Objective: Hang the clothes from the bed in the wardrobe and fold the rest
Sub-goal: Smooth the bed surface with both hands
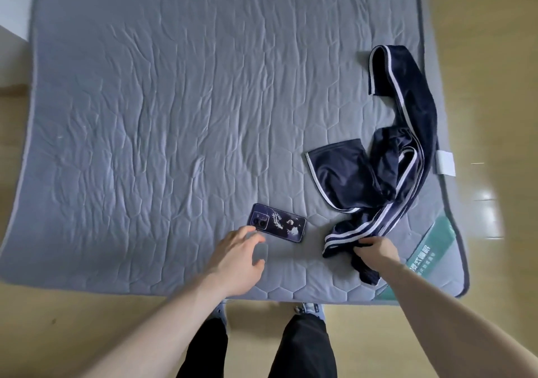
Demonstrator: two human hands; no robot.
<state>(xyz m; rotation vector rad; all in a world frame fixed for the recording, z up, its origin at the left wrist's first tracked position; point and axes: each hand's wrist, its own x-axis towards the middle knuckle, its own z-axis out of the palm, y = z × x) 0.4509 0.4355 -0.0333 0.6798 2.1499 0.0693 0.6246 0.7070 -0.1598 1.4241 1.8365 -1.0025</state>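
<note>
Navy track pants (387,171) with white side stripes lay crumpled on the right side of the bed (163,110), one leg trailing up toward the far right edge, the rest bunched near the front. It was the only garment in view, and the wardrobe was not in frame.

Right hand (375,251) was clamped on a bunched end of the pants, near the front edge of the mattress; I couldn't tell if that was waistband or cuff. Left hand (241,258) was empty, fingers spread, hovering just beside a phone (276,223) lying face-down on the bed, possibly touching its corner.

Handling guess: light, limp, slightly shiny knit, so probably a bit slick. It would drape and twist with no shape of its own. A one-handed pinch at a bunched end would leave the legs tangled. Better to find the waistband, take it at both side seams along the stripes, and shake out before folding or hanging. The phone sat close enough to get snagged by dragged fabric.
</note>
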